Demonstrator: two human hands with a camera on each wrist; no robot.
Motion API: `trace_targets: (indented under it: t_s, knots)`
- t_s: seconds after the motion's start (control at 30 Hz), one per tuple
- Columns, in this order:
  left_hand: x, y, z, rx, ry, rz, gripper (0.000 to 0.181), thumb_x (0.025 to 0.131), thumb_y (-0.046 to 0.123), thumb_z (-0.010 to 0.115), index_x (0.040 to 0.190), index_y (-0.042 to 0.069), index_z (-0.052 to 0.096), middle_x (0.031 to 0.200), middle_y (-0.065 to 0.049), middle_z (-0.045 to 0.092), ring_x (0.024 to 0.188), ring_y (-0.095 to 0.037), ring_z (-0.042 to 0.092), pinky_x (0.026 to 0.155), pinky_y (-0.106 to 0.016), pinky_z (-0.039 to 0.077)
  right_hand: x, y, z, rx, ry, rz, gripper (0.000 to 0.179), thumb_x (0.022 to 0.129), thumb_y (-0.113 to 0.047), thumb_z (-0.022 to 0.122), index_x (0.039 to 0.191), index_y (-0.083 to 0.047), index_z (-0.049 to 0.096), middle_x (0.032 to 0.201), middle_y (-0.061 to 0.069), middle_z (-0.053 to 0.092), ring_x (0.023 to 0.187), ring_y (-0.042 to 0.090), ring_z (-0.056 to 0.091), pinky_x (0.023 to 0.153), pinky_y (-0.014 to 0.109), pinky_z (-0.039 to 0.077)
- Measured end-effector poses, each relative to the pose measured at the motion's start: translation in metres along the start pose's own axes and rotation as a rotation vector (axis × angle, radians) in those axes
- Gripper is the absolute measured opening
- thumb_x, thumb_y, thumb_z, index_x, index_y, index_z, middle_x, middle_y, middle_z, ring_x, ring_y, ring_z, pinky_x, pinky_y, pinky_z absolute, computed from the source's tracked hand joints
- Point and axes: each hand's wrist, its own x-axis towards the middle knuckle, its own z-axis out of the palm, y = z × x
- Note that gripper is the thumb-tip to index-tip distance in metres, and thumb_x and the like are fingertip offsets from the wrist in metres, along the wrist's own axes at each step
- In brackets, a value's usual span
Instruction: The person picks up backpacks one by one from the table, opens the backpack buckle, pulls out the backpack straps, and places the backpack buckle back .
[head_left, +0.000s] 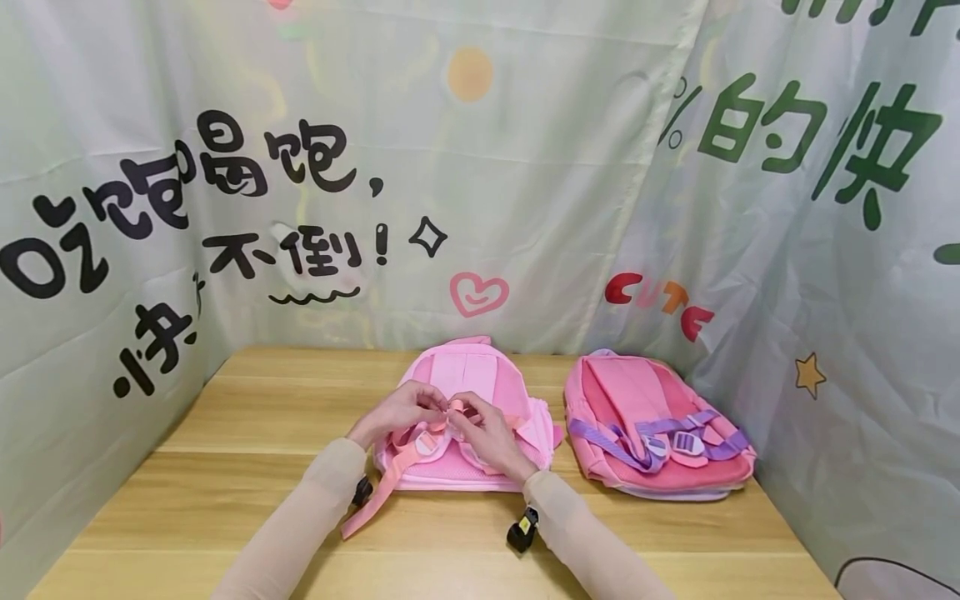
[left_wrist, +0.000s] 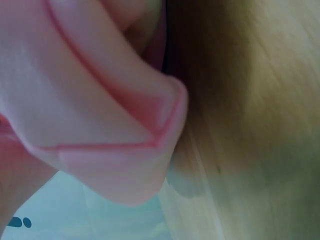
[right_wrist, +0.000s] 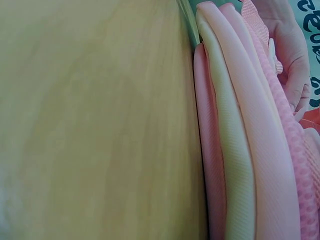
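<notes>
A light pink backpack [head_left: 450, 475] lies on the table with its strap side up. Over its middle, my left hand [head_left: 405, 408] and right hand [head_left: 486, 435] meet, fingertips close together. Both pinch a coral webbing strap [head_left: 456, 406] between thumb and fingers. Another loose coral strap end [head_left: 363, 512] hangs past the backpack's lower left edge onto the table, and a pale buckle [head_left: 429, 444] shows below the left hand. Folded pink fabric [left_wrist: 100, 100] fills much of the left wrist view. In the right wrist view, the backpack's layered edge [right_wrist: 235, 150] stands beside fingers [right_wrist: 295, 80].
A second pink backpack [head_left: 615, 392] with purple straps [head_left: 705, 433] lies to the right of the first. Printed cloth walls [head_left: 525, 208] enclose the wooden table [head_left: 300, 383] at the back and sides. A small black device [head_left: 522, 531] is strapped at my right wrist.
</notes>
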Motion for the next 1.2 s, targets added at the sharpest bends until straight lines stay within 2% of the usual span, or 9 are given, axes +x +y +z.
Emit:
trace_targets:
  t_s: [0.13, 0.3, 0.5, 0.77, 1.03, 1.2]
  knots:
    - [0.0021, -0.0029, -0.0007, 0.009, -0.006, 0.006, 0.016, 0.088, -0.003, 0.063, 0.103, -0.003, 0.068, 0.091, -0.011, 0.071, 0.081, -0.014, 0.063, 0.078, -0.028, 0.051, -0.0004, 0.0005, -0.0001, 0.033, 0.022, 0.02, 0.016, 0.098, -0.039, 0.058, 0.11, -0.029, 0.062, 0.097, -0.005, 0.066, 0.092, 0.011, 0.061, 0.08, 0.026, 0.05]
    - [-0.0001, -0.0017, -0.0045, 0.053, -0.022, 0.031, 0.016, 0.088, 0.0, 0.065, 0.104, -0.003, 0.07, 0.097, -0.013, 0.072, 0.085, -0.013, 0.062, 0.081, -0.027, 0.05, 0.0002, 0.0018, 0.0, 0.089, 0.026, 0.027, 0.016, 0.098, -0.038, 0.058, 0.109, -0.027, 0.062, 0.086, 0.002, 0.066, 0.081, 0.014, 0.063, 0.069, 0.024, 0.05]
    - [-0.0021, -0.0008, -0.008, 0.08, -0.057, 0.015, 0.018, 0.089, 0.005, 0.067, 0.106, -0.001, 0.07, 0.101, -0.013, 0.072, 0.085, -0.013, 0.061, 0.08, -0.027, 0.049, 0.0004, 0.0032, -0.0005, 0.128, 0.032, 0.038, 0.019, 0.097, -0.037, 0.06, 0.11, -0.023, 0.064, 0.09, 0.004, 0.065, 0.076, 0.016, 0.063, 0.062, 0.023, 0.05]
    - [-0.0011, -0.0036, -0.0067, 0.078, -0.044, 0.021, 0.018, 0.09, 0.004, 0.065, 0.106, -0.002, 0.07, 0.102, -0.016, 0.072, 0.086, -0.014, 0.06, 0.082, -0.028, 0.048, -0.0005, 0.0026, -0.0008, 0.144, 0.042, 0.037, 0.02, 0.097, -0.036, 0.061, 0.111, -0.022, 0.064, 0.094, 0.002, 0.064, 0.08, 0.013, 0.061, 0.06, 0.022, 0.05]
    - [0.0, -0.0016, -0.0024, 0.042, -0.02, 0.021, 0.016, 0.089, 0.002, 0.065, 0.103, -0.002, 0.071, 0.098, -0.015, 0.072, 0.085, -0.015, 0.062, 0.079, -0.028, 0.05, -0.0012, 0.0026, -0.0015, 0.145, 0.035, 0.052, 0.019, 0.095, -0.034, 0.064, 0.108, -0.02, 0.065, 0.096, 0.001, 0.063, 0.085, 0.013, 0.06, 0.072, 0.023, 0.05]
    - [-0.0008, 0.0006, -0.0017, 0.013, -0.017, 0.009, 0.017, 0.089, 0.004, 0.066, 0.104, -0.003, 0.071, 0.098, -0.014, 0.073, 0.084, -0.013, 0.063, 0.078, -0.026, 0.051, -0.001, 0.0027, -0.001, 0.159, 0.043, 0.068, 0.021, 0.093, -0.034, 0.067, 0.11, -0.022, 0.065, 0.097, 0.001, 0.063, 0.084, 0.013, 0.06, 0.071, 0.023, 0.05]
